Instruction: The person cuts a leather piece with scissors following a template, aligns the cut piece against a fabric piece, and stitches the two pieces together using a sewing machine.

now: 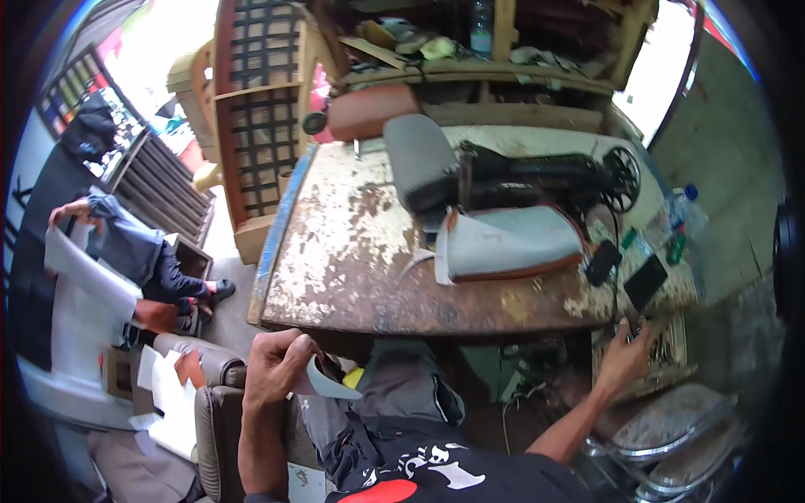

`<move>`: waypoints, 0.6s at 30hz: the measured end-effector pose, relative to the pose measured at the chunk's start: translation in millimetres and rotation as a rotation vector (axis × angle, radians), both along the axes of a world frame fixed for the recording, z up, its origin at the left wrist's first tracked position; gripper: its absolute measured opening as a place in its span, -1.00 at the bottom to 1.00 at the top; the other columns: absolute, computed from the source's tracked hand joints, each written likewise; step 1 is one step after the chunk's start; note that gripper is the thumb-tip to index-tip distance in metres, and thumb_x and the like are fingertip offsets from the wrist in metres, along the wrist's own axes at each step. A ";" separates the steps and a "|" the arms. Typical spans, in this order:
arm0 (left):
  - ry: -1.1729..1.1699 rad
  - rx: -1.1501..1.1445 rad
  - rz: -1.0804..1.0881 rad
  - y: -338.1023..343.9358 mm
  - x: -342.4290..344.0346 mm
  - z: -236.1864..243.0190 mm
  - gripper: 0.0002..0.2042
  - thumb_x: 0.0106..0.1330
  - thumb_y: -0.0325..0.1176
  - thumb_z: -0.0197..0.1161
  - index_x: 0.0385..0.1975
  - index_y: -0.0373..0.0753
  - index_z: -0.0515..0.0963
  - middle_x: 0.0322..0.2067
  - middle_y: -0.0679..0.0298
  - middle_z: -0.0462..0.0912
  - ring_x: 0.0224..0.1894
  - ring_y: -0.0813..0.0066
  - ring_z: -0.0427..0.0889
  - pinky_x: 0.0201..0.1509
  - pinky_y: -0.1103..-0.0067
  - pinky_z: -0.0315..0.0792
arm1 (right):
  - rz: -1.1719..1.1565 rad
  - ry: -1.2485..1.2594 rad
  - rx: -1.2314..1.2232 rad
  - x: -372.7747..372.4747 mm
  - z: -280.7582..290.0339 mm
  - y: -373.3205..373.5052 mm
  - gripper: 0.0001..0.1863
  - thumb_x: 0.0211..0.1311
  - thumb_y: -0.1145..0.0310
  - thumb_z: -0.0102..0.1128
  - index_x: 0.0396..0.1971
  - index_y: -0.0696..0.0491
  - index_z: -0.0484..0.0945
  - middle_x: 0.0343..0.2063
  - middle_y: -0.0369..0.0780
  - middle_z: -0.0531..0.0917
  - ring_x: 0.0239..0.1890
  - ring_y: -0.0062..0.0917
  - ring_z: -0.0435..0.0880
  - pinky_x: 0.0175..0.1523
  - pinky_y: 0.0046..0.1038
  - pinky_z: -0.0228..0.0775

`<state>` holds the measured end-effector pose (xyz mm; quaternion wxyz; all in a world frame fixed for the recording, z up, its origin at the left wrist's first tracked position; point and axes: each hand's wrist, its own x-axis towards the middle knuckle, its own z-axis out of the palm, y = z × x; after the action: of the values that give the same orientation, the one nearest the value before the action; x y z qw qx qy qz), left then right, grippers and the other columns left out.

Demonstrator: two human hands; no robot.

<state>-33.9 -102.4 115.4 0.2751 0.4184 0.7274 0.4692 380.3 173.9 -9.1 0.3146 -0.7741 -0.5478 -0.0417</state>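
Observation:
My left hand (281, 366) is closed, its thumb and fingers gripping a small pale piece of sheet material (329, 384) over my lap. Whether that piece is paper or cloth cannot be made out. At the table's right front edge, my right hand (627, 359) reaches forward with its fingers apart, beside a wooden drawer (671, 352) of small things. Nothing shows in it. Before me on the worn table (335, 277) stands a black sewing machine (537, 174) with a handwheel. A pale grey cushioned piece with brown edging (511, 243) lies in front of the machine.
A grey padded piece (419, 159) and a brown one (373, 111) lie behind. A black phone (645, 282), a dark object (602, 262) and a clear bottle (683, 210) sit at right. Stools (671, 427) stand lower right. Another person (126, 235) handles a white sheet (88, 281) at left.

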 end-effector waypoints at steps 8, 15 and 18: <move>0.311 -0.230 0.049 85.2 -43.8 -7.4 -0.62 0.39 -0.18 0.36 0.04 -0.34 0.62 -0.25 0.03 0.73 -0.22 0.25 0.72 -0.10 0.34 0.58 | 1.152 0.381 0.160 -209.0 60.5 -21.7 -0.58 0.26 0.40 0.40 0.10 0.19 0.60 -0.01 -0.01 0.69 0.05 -0.09 0.68 0.16 -0.19 0.55; 0.740 -0.162 0.044 204.3 -128.8 -73.6 -0.43 0.38 -0.03 0.33 0.26 -0.26 0.45 -0.05 -0.08 0.68 0.04 -0.09 0.67 0.07 0.17 0.54 | 1.480 0.494 -0.085 -251.0 53.8 -56.7 -0.61 0.26 0.37 0.38 0.06 0.17 0.63 0.00 0.00 0.68 0.07 -0.06 0.66 0.17 -0.17 0.52; 0.728 -0.079 0.043 249.6 -147.6 -93.9 -0.56 0.37 -0.12 0.32 0.14 -0.24 0.56 -0.10 -0.05 0.72 0.00 -0.10 0.69 0.06 0.14 0.53 | 1.438 0.474 -0.134 -256.7 38.5 -61.9 -0.61 0.25 0.38 0.39 0.06 0.17 0.63 -0.01 -0.01 0.69 0.05 -0.07 0.67 0.15 -0.18 0.54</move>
<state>-181.5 147.2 21.5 0.0041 0.5316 0.8038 0.2670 123.6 112.0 29.4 0.3257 -0.2321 -0.8366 0.3745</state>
